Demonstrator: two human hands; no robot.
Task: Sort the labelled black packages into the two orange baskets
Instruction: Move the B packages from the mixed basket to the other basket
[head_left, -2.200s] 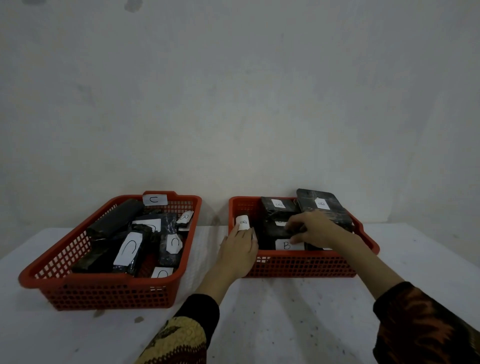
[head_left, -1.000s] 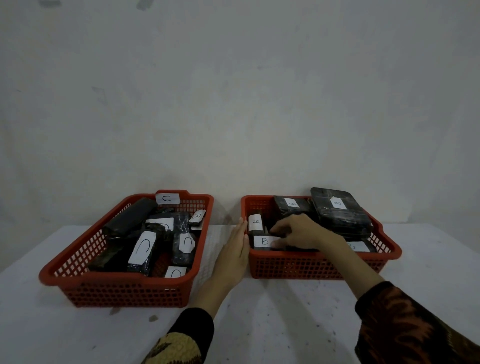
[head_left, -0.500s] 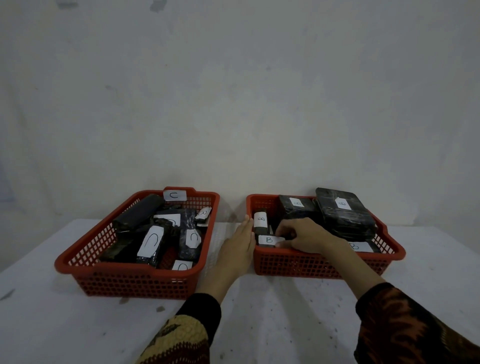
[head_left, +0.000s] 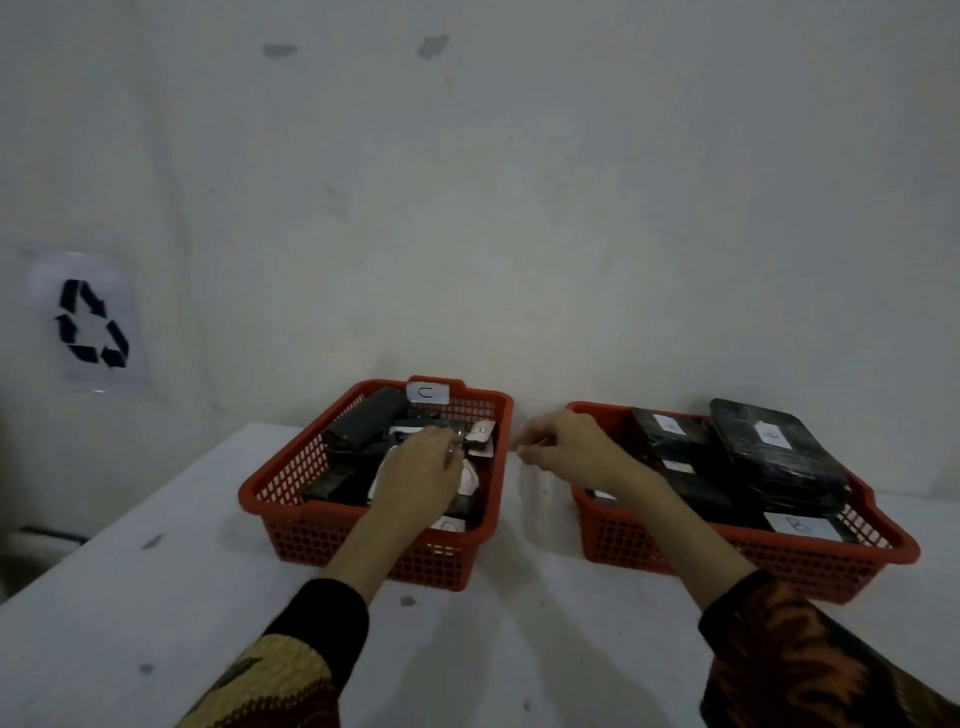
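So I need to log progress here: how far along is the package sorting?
Nearly finished, it seems. Black packages fill the left basket, tagged C, and the right basket; none lie on the table. The left hand reaches among the C packages; the right hand hovers between the baskets, seemingly empty. One small package there may read B and need moving.
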